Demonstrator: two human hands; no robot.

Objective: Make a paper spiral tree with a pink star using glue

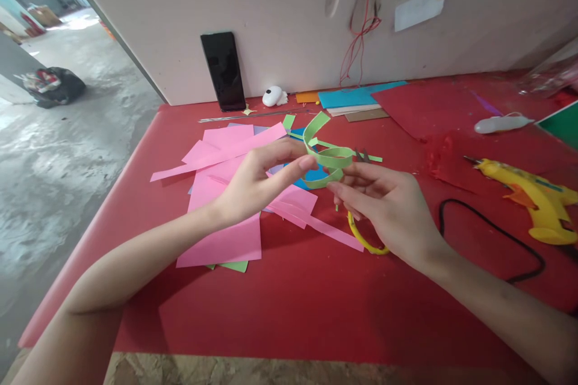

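Above the red table cover (289,307), both of my hands hold a looped green paper strip (329,156). My left hand (259,183) pinches the strip's left side between thumb and fingers. My right hand (388,207) grips the lower right part of the loop with its fingertips. Pink paper sheets and strips (226,234) lie under and left of my hands, with a blue piece (311,177) beneath the loop. Yellow-handled scissors (363,240) rest on the table, partly hidden under my right hand.
A yellow glue gun (533,195) with a black cord (497,231) lies at the right. A dark phone (223,71) leans on the back wall beside a white object (272,96). Coloured sheets (356,99) stack at the back. The table's left edge drops to a concrete floor.
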